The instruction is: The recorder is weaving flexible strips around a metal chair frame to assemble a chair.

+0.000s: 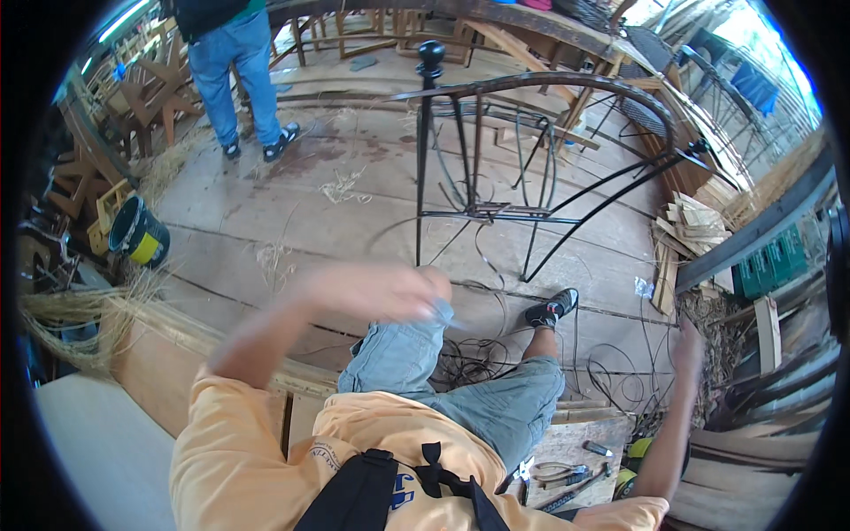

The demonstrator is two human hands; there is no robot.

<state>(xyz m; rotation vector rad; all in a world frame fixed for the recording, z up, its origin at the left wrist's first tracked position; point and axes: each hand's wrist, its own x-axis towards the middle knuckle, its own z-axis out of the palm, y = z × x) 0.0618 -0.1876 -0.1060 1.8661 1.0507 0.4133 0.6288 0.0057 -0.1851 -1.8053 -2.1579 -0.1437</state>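
— Step in hand? (482, 150) aside, hard to name anything else as the workpiece: black iron frame, so judged a weaving or binding job, caught between strokes.

— Agreed, and nothing wound on yet, by the look. Left hand (381, 290)?

— Blurred, up over the left knee (403, 341), near the foot of the frame. Maybe a pale sliver at the fingers; cannot tell whether closed on anything or empty.

— Right hand (687, 334)?

— Stretched far out to the right, low, beside the heap of shavings and just over the dark strands (620, 389). Also smeared; grip not readable, fingers possibly loose. No strand seen in it.

— So probably fetching material. Next move calls for what?

— Picking one strand clean out of the tangle without dragging the rest, then bringing both hands together at the frame. Needs a firm pinch and a free end.

— Look of the strands?

— Thin, dark, springy; lying in loose coils and loops on the plank floor (354, 221), some between the feet, more to the right. Likely to snag on each other.

— And the frame?

— Upright in the middle distance, straight post with a ball knob on the left, arched top rail, curved leg sweeping right. Bare metal, a little rusty.

— Anything else near?

— Pliers (560, 472) on a board at the near right. Pale reed bundle (80, 319) far left, beside a bucket (137, 234). Another person (235, 62) standing at the far left, well apart.
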